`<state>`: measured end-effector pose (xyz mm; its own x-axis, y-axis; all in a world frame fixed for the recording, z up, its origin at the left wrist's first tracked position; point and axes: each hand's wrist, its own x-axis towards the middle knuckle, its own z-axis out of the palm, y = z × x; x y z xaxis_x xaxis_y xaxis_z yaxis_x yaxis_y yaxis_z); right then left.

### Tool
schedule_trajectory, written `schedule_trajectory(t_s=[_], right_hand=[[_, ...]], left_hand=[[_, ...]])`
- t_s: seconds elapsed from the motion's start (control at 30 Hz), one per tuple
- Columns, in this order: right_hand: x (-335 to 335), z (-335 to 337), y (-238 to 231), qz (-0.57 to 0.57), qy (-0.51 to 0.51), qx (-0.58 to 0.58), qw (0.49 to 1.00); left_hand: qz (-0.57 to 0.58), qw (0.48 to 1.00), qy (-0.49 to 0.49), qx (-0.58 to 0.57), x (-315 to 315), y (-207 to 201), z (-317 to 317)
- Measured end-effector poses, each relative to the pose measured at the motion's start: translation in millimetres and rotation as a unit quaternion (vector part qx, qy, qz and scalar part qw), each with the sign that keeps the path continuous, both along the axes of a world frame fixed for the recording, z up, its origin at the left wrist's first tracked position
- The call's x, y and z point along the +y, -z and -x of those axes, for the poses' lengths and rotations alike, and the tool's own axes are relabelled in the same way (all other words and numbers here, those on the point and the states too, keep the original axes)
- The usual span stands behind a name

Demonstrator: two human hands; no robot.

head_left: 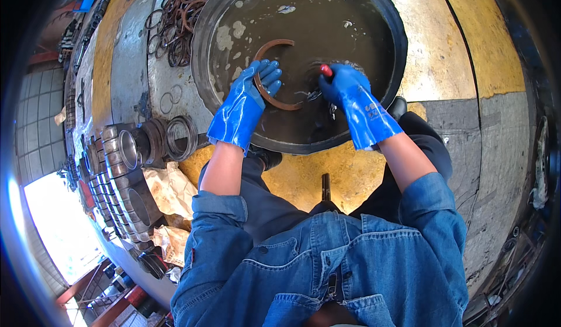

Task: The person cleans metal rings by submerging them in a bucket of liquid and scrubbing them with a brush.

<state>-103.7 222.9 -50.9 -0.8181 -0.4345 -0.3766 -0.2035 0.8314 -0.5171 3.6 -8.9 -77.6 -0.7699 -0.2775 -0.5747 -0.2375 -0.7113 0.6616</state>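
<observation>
My left hand, in a blue rubber glove, holds a rusty brown open ring over a large round basin of murky water. The ring is C-shaped, with its gap facing right, and crosses the palm with the fingers half curled by it. To the right, my right hand, gloved the same way, closes around a red-handled tool. Only the tip of its handle shows clearly; the working end is hidden by the hand and dark water. Ripples and foam lie on the surface around that hand.
A heap of rusty rings lies left of the basin's far side. Stacked metal cylinders and crumpled brown paper are nearer on the left. Two thin rings rest on the floor. My legs straddle the basin's near side.
</observation>
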Motion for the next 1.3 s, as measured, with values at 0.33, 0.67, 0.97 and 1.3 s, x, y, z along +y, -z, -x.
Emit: schedule_trajectory(t_s=[0.33, 0.67, 0.97, 1.3], right_hand=[[-40, -29, -1, 0.495, 0.170, -0.377, 0.764], [-4, -25, 2, 0.212, 0.058, -0.215, 0.952], [-4, 24, 58, 0.536, 0.266, -0.085, 0.797], [-35, 23, -4, 0.680, 0.205, -0.318, 0.629]], left_hand=[[0.000, 0.995, -0.089, -0.039, 10, 10, 14], [0.024, 0.997, -0.070, -0.017, 8, -29, 9], [-0.094, 0.988, 0.030, 0.120, -36, -23, -2], [-0.024, 0.997, 0.052, 0.057, 1, -32, -4]])
